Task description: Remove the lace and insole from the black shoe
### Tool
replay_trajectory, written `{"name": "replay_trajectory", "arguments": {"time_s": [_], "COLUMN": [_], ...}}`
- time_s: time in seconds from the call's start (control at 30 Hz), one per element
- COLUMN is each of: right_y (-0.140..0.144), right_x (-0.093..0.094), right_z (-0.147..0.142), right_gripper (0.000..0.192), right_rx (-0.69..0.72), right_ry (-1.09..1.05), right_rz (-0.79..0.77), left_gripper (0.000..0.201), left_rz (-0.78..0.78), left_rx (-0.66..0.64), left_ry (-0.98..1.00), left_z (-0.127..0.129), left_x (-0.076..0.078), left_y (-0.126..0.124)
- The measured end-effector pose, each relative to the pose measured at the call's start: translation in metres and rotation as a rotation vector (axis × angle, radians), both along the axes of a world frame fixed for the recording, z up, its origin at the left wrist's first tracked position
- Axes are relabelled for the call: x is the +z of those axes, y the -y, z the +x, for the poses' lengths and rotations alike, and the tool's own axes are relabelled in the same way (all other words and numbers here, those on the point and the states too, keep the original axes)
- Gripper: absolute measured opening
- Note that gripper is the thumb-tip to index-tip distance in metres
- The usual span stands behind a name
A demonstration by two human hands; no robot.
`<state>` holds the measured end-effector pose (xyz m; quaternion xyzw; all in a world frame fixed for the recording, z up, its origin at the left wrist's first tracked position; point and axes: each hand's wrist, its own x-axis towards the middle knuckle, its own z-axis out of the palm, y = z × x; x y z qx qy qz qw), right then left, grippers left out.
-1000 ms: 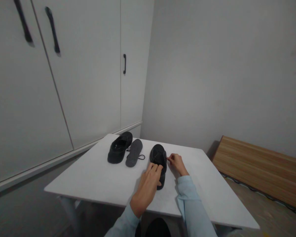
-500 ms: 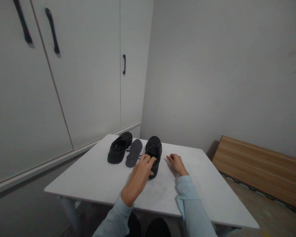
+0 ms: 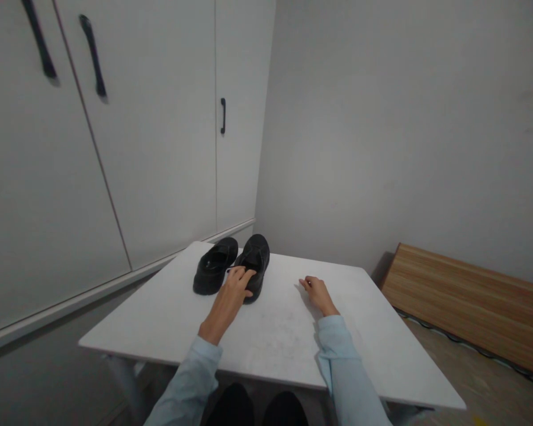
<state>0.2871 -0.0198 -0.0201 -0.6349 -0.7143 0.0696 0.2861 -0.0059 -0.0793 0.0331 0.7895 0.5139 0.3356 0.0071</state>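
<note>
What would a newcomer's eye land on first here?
Two black shoes, side by side toward the far left of the white table. The left hand grips the right-hand shoe; the right hand is apart from it, farther right. At far right, a brown wood-grain board stands out.

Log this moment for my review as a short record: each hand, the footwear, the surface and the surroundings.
Left hand: gripping a black low-cut shoe near its opening
Right hand: fingers curled, apart from the shoes; contents unclear
Other footwear: second black low-cut shoe, to the left, toe pointing away
Surface: white flat-topped table
Surroundings: white cabinet with dark handles; brown wood-grain panel at right
</note>
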Motion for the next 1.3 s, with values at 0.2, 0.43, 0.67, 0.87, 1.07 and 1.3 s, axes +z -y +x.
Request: {"name": "replay_trajectory", "arguments": {"time_s": [0.2,0.43,0.67,0.87,1.07,1.3], "right_y": [0.0,0.0,-0.002,-0.004,-0.004,0.039], "right_x": [0.001,0.0,-0.003,-0.005,0.0,0.047], "right_z": [0.001,0.002,0.003,0.0,-0.005,-0.013], "right_gripper": [0.039,0.038,0.035,0.035,0.034,0.027], "right_rx": [-0.004,0.001,0.015,0.02,0.066,0.118], "right_ry": [0.026,-0.002,-0.034,0.003,-0.013,-0.067], "right_rz": [-0.008,-0.027,-0.024,0.004,0.021,0.121], "left_gripper": [0.05,0.052,0.047,0.055,0.06,0.04], "left_rz": [-0.024,-0.061,-0.094,-0.073,0.049,0.155], "left_rx": [0.037,0.072,0.125,0.177,0.271,-0.018], "left_ry": [-0.007,-0.073,-0.233,-0.322,-0.339,-0.323], "left_z": [-0.009,-0.013,-0.008,-0.001,0.018,0.041], "left_x": [-0.01,-0.01,0.013,0.014,-0.001,-0.041], "left_y": [-0.008,-0.016,-0.013,-0.011,0.007,0.072]}}
